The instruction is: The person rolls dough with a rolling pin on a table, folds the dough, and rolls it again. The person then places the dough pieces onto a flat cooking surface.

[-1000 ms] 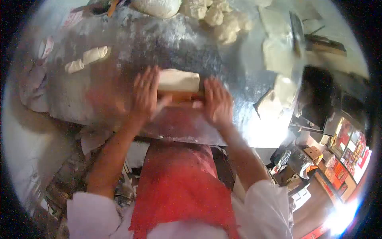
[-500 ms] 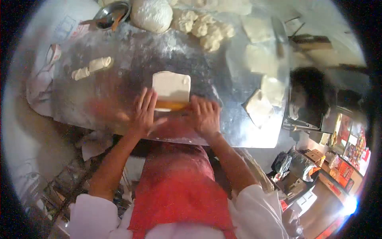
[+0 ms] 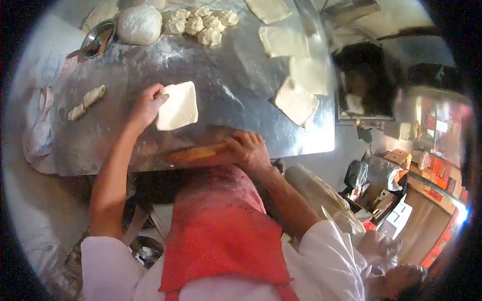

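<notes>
My left hand (image 3: 147, 106) pinches the upper left corner of a flat, squarish dough sheet (image 3: 179, 108). The sheet is pale and thin, tilted a little over the metal worktop (image 3: 221, 113). Close to the front edge, my right hand (image 3: 251, 151) is closed on the right end of a wooden rolling pin (image 3: 198, 152). The pin's left end is free and partly blurred. To the left lie two small dough rolls (image 3: 86, 103), end to end.
Several flat dough sheets (image 3: 296, 103) lie along the right side of the worktop. At the back are a large dough ball (image 3: 139, 25), several dough lumps (image 3: 208, 36) and a metal bowl (image 3: 90, 49) with an orange-brown utensil. Boxes (image 3: 396, 158) stand at far right.
My left hand has come off the rolling pin and taken the dough sheet by its corner, turning it. My right hand has stayed on the pin, now nearer the front edge. The view has shifted.
</notes>
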Demonstrator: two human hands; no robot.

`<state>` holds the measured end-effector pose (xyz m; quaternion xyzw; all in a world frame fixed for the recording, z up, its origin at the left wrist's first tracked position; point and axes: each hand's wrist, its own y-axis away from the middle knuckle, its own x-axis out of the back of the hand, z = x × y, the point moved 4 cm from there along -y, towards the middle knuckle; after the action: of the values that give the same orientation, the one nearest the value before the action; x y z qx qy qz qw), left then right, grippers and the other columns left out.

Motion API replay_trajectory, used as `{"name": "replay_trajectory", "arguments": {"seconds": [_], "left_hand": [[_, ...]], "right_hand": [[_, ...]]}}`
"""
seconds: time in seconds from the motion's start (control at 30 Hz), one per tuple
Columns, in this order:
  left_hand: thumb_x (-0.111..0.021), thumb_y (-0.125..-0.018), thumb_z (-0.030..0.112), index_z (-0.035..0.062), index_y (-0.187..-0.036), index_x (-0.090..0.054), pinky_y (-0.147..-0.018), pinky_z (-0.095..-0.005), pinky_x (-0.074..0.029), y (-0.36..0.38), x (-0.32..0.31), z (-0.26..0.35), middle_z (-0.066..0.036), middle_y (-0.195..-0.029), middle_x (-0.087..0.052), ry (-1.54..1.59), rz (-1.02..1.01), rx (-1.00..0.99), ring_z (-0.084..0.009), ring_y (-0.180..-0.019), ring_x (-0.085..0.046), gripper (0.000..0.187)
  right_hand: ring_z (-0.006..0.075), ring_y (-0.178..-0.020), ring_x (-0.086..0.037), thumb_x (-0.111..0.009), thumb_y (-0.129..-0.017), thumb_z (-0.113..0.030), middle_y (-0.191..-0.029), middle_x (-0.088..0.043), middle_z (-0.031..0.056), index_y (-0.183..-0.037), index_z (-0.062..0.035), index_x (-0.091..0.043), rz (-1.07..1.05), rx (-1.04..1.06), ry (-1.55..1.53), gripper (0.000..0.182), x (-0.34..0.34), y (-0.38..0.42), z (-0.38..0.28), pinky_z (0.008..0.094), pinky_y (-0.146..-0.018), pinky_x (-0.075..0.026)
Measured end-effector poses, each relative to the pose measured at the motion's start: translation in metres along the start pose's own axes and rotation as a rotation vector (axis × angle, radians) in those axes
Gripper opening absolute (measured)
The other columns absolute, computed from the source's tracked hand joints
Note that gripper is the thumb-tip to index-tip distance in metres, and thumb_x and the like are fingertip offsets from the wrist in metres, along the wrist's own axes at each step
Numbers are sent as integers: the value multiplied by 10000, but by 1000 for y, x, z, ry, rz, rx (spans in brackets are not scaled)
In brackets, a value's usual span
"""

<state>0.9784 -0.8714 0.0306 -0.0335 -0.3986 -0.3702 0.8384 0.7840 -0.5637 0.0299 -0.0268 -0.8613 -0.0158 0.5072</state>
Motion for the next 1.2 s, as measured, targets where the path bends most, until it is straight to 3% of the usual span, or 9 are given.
{"name": "replay_trajectory", "arguments": {"seconds": [0.07, 0.27, 0.4, 0.5, 0.63, 0.8, 0.93, 1.03, 1.2], "left_hand": [[-709, -949, 190, 90, -1029, -663, -829, -324, -501, 31, 12, 37, -29, -1041, -679, 660, -43, 259, -153, -951, -654, 135], [-667, -983, 154, 81, -1280, -566, -892, -412, -569, 112, -24, -4, -73, -1186, -661, 1236, 142, 451, -240, -1110, -646, 323], [-657, -995, 200, 69, -1276, -596, -950, -380, -533, 147, -44, -70, -75, -1257, -637, 1118, 215, 592, -205, -1137, -638, 316], [-639, -1013, 238, 60, -1373, -566, -1056, -426, -473, 149, -28, -88, -113, -1374, -596, 695, 486, 357, -256, -1253, -586, 408], [-637, -990, 408, 66, -1540, -401, -1182, -590, -285, 44, -7, -12, -187, -1570, -429, -557, 330, -56, -390, -1446, -407, 690], [-646, -973, 434, 26, -1580, -302, -1227, -586, -201, -28, 4, -24, -192, -1621, -362, -524, 342, -147, -388, -1519, -291, 808], [-784, -822, 439, -50, -1577, -269, -1227, -564, -229, 120, -32, -16, -263, -1634, -289, -306, 119, -244, -449, -1519, -267, 1035], [-790, -818, 439, -48, -1576, -274, -1232, -566, -217, 123, -34, -21, -245, -1644, -280, -313, 48, -195, -434, -1535, -238, 1038], [-691, -946, 313, 127, -1602, -315, -1219, -605, -209, -72, 10, -45, -168, -1664, -287, -315, 459, -136, -370, -1523, -290, 779]], "right_hand": [[317, -1186, -567, -686, -847, -298, -1292, -589, 57, -1313, -235, -606, -77, -49, 8, 477, -3, 3, 1, 495, -1012, -449], [296, -1086, -608, -779, -782, -303, -1174, -606, 50, -1213, -202, -671, 124, 10, 71, 455, 3, 0, -8, 466, -916, -480], [299, -1084, -608, -793, -775, -258, -1194, -609, 59, -1235, -177, -665, 69, -85, 35, 484, 1, 8, -22, 462, -908, -483], [310, -1114, -605, -805, -763, -228, -1234, -606, 77, -1274, -161, -658, -60, -142, 69, 537, 1, -3, -37, 470, -926, -478], [397, -1351, -483, -636, -920, -456, -1522, -455, 179, -1484, -137, -487, 114, 3, 247, 664, -31, -135, -6, 543, -1107, -384], [393, -1434, -399, -561, -947, -563, -1571, -407, 196, -1547, -83, -389, 162, -140, 113, 788, -22, -214, 29, 563, -1179, -292], [372, -1488, -348, -548, -953, -590, -1614, -364, 191, -1564, -87, -370, 19, -84, 141, 812, -44, -68, -30, 569, -1200, -254], [375, -1510, -314, -537, -951, -606, -1624, -348, 189, -1557, -82, -388, -7, -106, 121, 815, -40, -79, -32, 567, -1213, -232], [401, -1492, -324, -568, -949, -565, -1622, -349, 182, -1562, -128, -392, 115, -104, 250, 773, -16, -247, 34, 591, -1210, -232]]}}
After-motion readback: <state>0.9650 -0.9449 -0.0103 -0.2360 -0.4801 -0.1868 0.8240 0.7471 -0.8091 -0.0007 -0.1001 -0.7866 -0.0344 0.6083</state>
